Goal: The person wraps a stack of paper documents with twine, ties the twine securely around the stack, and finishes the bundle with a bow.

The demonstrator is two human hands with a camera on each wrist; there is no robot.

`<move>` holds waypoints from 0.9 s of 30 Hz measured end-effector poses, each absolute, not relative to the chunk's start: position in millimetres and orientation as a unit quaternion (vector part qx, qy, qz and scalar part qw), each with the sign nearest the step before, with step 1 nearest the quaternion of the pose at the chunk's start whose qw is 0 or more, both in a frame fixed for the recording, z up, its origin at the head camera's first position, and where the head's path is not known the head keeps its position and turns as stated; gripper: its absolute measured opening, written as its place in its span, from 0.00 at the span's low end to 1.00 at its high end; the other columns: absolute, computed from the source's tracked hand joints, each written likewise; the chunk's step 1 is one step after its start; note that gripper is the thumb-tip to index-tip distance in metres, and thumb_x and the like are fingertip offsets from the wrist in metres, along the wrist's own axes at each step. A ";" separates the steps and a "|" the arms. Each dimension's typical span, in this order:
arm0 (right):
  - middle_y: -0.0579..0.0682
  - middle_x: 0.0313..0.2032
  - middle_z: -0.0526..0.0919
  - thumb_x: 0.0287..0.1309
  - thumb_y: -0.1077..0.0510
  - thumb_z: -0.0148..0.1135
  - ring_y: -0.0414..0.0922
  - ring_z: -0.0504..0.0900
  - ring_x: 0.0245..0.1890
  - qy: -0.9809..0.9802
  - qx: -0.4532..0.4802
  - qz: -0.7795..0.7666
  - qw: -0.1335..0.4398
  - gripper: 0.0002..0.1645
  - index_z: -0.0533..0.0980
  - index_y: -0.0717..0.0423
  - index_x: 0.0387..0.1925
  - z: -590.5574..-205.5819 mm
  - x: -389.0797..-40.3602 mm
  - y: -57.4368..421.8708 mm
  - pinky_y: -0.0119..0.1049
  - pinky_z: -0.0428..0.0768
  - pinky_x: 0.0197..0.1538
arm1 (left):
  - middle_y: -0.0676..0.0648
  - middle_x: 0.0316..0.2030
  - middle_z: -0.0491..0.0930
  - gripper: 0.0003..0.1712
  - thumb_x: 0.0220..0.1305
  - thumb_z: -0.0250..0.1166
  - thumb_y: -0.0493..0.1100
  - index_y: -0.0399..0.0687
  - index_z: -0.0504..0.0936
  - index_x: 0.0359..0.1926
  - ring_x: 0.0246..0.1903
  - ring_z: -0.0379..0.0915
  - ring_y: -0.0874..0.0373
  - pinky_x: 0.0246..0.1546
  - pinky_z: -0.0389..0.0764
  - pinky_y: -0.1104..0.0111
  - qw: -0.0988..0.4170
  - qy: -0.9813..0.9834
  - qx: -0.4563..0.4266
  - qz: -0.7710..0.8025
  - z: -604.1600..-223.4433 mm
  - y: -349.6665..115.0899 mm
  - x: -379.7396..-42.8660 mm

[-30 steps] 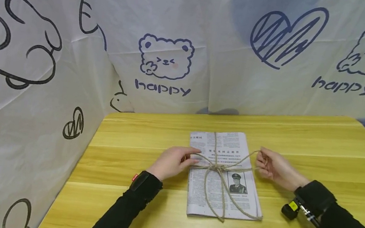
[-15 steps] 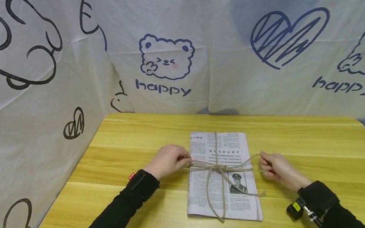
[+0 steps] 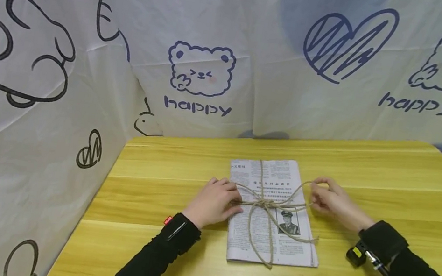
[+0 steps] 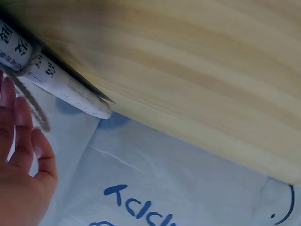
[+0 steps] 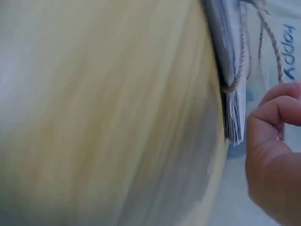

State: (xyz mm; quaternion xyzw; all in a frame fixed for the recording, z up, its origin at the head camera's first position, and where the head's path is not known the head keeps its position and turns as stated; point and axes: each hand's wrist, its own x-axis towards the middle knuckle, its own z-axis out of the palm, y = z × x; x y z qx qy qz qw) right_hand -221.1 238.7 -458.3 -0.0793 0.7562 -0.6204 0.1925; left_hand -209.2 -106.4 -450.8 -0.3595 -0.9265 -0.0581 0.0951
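A folded stack of newspapers (image 3: pixel 246 245) lies on the table, bound crosswise with twine (image 3: pixel 264 203) knotted at the middle. Two loops and loose ends spread out from the knot. At the left edge of the stack is my left hand (image 3: pixel 212 203), its thumb apart from the fingers beside the left loop. In the left wrist view those fingers (image 4: pixel 23 155) are loosely bent, close to a strand of twine (image 4: pixel 35 103). To the right, my right hand (image 3: pixel 335 203) pinches the right loop. The right wrist view shows its index finger bent at the twine (image 5: pixel 273 40).
The wooden table (image 3: pixel 159 157) runs back to a white cloth backdrop (image 3: pixel 273 70) printed with bears and hearts. More cloth (image 3: pixel 25 139) hangs along the left side. A small black wrist camera (image 3: pixel 356 255) sits below the right wrist.
My left hand first drew the left loop leftward, then came back right with its fingers loosened. The loops tightened and then widened again. The right hand moved only slightly; the stack stayed put.
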 end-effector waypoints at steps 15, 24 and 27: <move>0.49 0.41 0.74 0.47 0.69 0.75 0.41 0.75 0.36 0.922 -0.303 -0.237 -0.049 0.18 0.83 0.53 0.41 -455.4 -204.0 225.3 0.34 0.78 0.39 | 0.54 0.36 0.82 0.02 0.65 0.67 0.43 0.52 0.84 0.39 0.33 0.81 0.61 0.38 0.82 0.66 0.129 -0.913 -0.386 -0.013 -453.2 -98.4 -213.0; 0.52 0.48 0.79 0.47 0.79 0.51 0.48 0.79 0.46 0.914 -0.314 -0.257 -0.019 0.28 0.76 0.57 0.49 -436.2 -196.1 222.8 0.43 0.80 0.48 | 0.53 0.38 0.85 0.06 0.70 0.66 0.44 0.50 0.87 0.42 0.35 0.82 0.63 0.37 0.82 0.70 0.100 -0.912 -0.391 -0.073 -450.0 -99.1 -210.4; 0.43 0.36 0.80 0.58 0.69 0.59 0.37 0.77 0.36 0.908 -0.327 -0.260 -0.034 0.12 0.78 0.50 0.39 -435.7 -189.0 208.7 0.36 0.80 0.41 | 0.54 0.37 0.84 0.06 0.70 0.66 0.45 0.51 0.88 0.42 0.34 0.82 0.63 0.37 0.82 0.70 0.098 -0.913 -0.388 -0.077 -451.0 -98.8 -210.4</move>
